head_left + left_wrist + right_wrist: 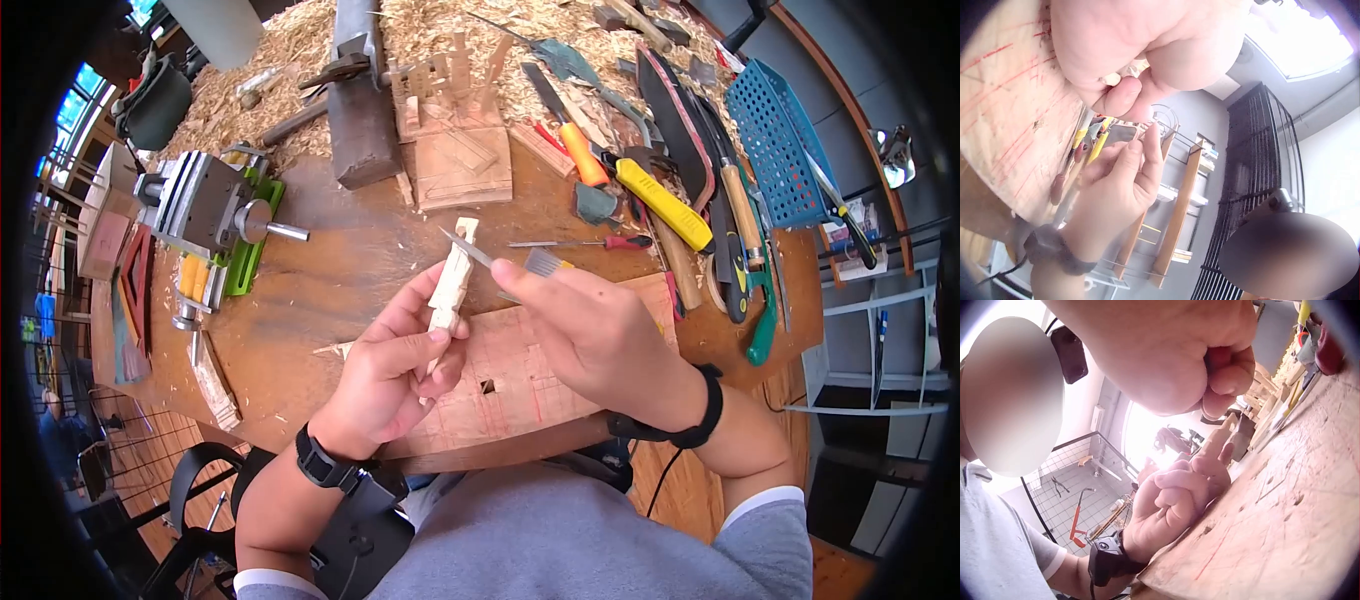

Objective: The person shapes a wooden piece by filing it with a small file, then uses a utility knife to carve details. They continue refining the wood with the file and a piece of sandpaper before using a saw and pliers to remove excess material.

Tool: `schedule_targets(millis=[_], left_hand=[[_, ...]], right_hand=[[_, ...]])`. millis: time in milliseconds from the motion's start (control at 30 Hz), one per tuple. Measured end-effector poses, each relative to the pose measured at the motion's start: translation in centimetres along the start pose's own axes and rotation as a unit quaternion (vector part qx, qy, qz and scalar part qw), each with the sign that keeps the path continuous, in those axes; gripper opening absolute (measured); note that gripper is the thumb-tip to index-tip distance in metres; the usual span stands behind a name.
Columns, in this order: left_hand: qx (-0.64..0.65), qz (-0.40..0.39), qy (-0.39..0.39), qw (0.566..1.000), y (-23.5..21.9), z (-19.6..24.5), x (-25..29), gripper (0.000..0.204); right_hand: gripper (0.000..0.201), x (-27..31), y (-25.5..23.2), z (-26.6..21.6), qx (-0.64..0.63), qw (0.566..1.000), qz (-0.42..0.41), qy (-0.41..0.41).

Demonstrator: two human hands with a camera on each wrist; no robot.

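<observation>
My left hand [400, 365] grips a pale carved wooden stick [452, 285] near its lower end, thumb laid along it. The stick has notches and tilts up, away from my body. In my right hand [610, 335] is a slim, grey, pointed file-like tool [468, 247], its tip across the upper part of the stick. The fingers hide its handle, though a bit of red [1217, 359] shows inside the right fist in the right wrist view. Below both hands lies a red-lined wooden board [530, 385] with a small square hole.
A grey vise [205, 205] stands at the left. Behind are wood shavings [290, 50], a dark metal block [362, 130] and a small wooden panel [465, 165]. To the right lie a red-handled tool [625, 242], a yellow cutter [665, 205], several other tools and a blue basket [780, 145].
</observation>
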State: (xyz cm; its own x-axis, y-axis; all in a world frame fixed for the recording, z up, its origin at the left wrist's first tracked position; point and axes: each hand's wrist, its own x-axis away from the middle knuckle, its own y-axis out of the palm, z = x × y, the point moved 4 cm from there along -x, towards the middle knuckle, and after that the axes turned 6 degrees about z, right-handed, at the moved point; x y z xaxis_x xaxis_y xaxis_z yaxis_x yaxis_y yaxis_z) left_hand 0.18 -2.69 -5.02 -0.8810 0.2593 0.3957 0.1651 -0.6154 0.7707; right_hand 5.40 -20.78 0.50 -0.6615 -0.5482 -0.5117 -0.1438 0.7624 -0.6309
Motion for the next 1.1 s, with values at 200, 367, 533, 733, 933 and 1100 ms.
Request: schedule_targets(millis=[200,367,533,733,933,1100], left_hand=[[0.022,-0.01,-0.058,0.998,1.1,1.1,-0.4,0.06],[-0.034,0.013,-0.025,0.999,1.3,1.5,-1.2,0.059],[-0.045,0.019,-0.007,0.999,1.8,1.6,-1.7,0.058],[-0.072,0.025,-0.006,0.997,1.5,1.0,-1.7,0.06],[-0.088,-0.011,0.018,0.996,1.6,1.1,-1.7,0.055],[-0.132,0.012,0.061,0.989,1.5,1.8,-1.8,0.043]], right_hand=[[0.053,1.0,0.2,-1.1,0.037,0.996,-0.079,0.001],[0.05,-0.1,0.4,-0.4,0.099,0.992,-0.079,0.004],[0.048,0.0,0.4,-0.4,0.086,0.994,-0.07,0.022],[0.053,-1.0,0.4,1.0,0.045,0.998,-0.023,0.042],[0.052,-1.8,-0.9,1.5,0.015,0.999,0.032,0.026],[0.055,-1.5,0.0,0.1,0.028,0.996,-0.087,0.005]])
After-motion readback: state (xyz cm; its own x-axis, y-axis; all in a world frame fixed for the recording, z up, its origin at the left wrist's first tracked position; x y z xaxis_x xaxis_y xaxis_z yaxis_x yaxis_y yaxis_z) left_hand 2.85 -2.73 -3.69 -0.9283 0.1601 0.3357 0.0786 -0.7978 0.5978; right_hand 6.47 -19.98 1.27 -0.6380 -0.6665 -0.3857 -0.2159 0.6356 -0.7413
